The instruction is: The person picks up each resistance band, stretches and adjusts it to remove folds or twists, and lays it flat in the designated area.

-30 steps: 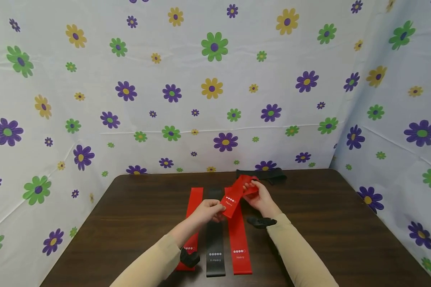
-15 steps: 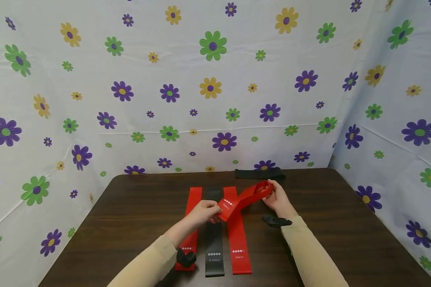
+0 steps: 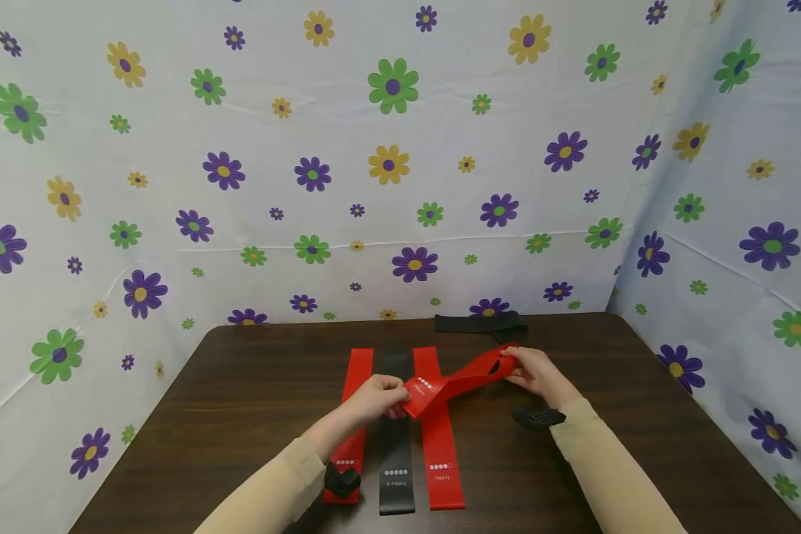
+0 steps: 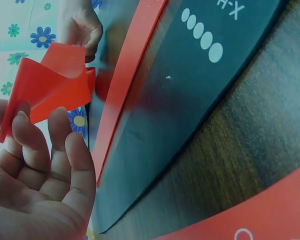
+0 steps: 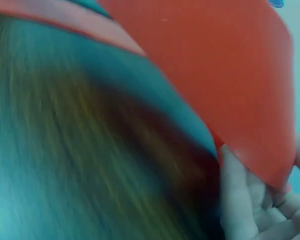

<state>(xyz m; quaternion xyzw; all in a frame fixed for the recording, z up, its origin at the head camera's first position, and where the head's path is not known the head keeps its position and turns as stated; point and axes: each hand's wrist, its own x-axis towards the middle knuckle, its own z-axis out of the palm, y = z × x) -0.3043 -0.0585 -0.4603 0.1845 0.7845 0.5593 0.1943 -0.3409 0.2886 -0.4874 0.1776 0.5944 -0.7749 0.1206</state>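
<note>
1 red band [image 3: 463,380], aloft | left hand [image 3: 376,398] pinches labelled end | right hand [image 3: 539,372] pinches far end | presumably to extend it lengthwise

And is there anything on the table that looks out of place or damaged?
Yes: the black strip near the back of the table lies crosswise with its right end bent, while the left red band, middle black band and right red band lie straight, side by side. I see no damage, even on the held red band.
</note>
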